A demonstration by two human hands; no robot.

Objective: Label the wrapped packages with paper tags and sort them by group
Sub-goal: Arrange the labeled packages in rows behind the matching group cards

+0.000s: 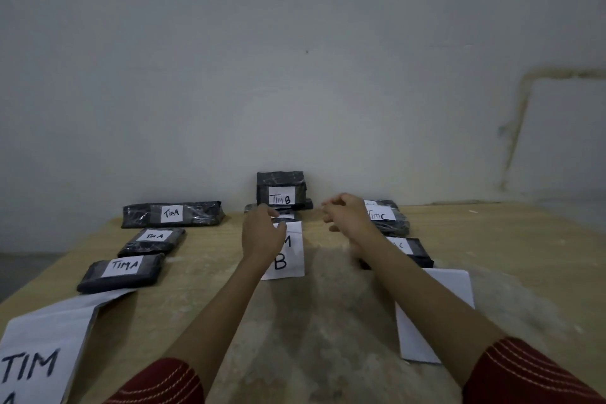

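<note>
Black packages tagged TIM A, B, C | left hand grip unclear | right hand loosely curled, empty

Glossy black plastic-wrapped packages with white paper tags on a matt wooden table.

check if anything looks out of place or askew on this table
Mostly tidy. The big TIM A sheet at near left lies skewed, one edge folded up by the nearest TIM A package. The right-hand sheet shows no writing, unlike the TIM B sheet, though the right arm hides part of it.
</note>
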